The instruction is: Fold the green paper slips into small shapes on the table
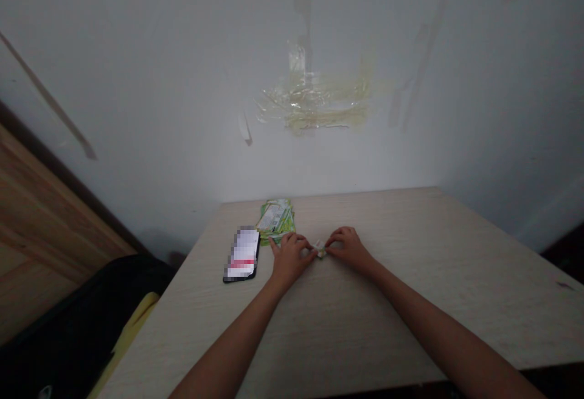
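Both my hands rest on a pale wooden table (pixel 410 277), close together near its middle. My left hand (pixel 289 257) and my right hand (pixel 347 248) each pinch one side of a small folded piece of green and white paper (pixel 320 249) lying on the table between them. The fingers of both hands are curled inward onto it. A stack of green and white printed sheets (pixel 276 219) lies just behind my left hand, almost touching its fingers.
A phone (pixel 243 254) with a lit screen lies flat left of my left hand. A white wall with old tape marks (pixel 314 104) rises behind the table. A dark bag with a yellow part (pixel 104 320) and a wooden panel (pixel 41 228) are left of the table.
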A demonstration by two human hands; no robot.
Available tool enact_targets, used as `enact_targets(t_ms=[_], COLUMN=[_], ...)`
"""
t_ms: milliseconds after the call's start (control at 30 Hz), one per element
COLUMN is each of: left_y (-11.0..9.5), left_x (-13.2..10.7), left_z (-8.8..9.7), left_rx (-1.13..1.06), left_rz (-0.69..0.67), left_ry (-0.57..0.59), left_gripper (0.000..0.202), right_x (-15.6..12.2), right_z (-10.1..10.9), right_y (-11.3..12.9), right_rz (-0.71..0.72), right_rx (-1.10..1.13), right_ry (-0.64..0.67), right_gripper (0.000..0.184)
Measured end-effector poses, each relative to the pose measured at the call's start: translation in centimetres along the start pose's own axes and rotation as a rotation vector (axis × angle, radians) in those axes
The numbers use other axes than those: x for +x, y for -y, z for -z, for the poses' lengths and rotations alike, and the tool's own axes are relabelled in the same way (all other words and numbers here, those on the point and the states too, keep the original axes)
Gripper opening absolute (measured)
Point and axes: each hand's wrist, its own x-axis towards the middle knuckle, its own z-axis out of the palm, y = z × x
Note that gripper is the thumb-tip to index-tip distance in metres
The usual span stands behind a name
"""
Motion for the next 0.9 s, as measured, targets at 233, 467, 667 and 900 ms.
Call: enact_targets(t_ms=[233, 467, 667, 900], left_y=[-0.3, -0.4, -0.8, -1.2], left_x=[-0.2, -0.4, -0.5, -0.6], left_z=[-0.2, -0.4, -0.4, -0.6], left_rx=[0.059, 0.069, 0.089, 0.1], left_rz=[-0.008, -0.039, -0.013, 0.016], left_ry=[-0.005, -0.027, -0.022, -0.019], left_gripper=[0.018, 0.02, 0.029, 0.028], right_x=[-0.1, 0.0, 0.1, 0.1], right_z=[-0.1, -0.1, -0.1, -0.2], right_y=[0.0, 0.0, -0.2, -0.2], right_rz=[0.013, 0.002, -0.003, -0.013], right_rx=[-0.044, -0.055, -0.048, -0.033], right_ry=[0.005, 0.019, 0.031, 0.027], right_gripper=[0.017, 0.016, 0.017, 0.016])
